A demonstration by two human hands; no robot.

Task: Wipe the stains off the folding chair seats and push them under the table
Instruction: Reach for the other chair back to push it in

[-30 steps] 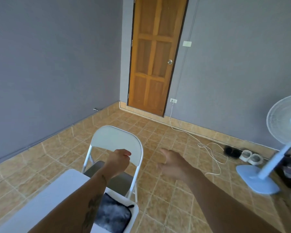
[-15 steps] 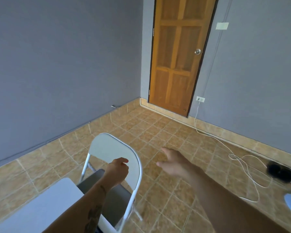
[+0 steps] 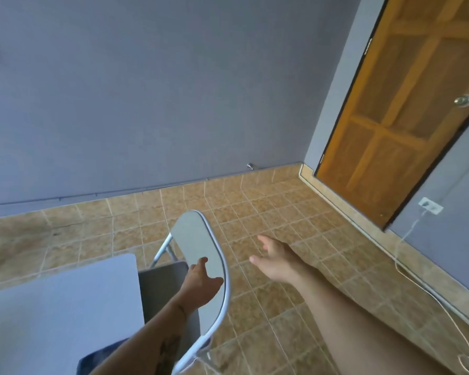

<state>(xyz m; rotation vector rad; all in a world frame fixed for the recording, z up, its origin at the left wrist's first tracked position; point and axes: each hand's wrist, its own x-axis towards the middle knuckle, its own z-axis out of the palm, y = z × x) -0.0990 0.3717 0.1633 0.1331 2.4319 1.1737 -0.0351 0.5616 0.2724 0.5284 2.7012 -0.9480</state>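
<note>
Loosened from the fist of a moment ago, the left hand (image 3: 201, 285) spreads its fingers wide before the folding chair (image 3: 201, 266) backrest, contact unclear. Its seat sits partly hidden under the white table (image 3: 65, 307), legs cut off below. Well right, the right hand (image 3: 276, 259) hangs open, empty, above the tiled floor (image 3: 282, 212)

one folding chair (image 3: 201, 255), one table (image 3: 60, 307), one door (image 3: 406, 109)
</note>
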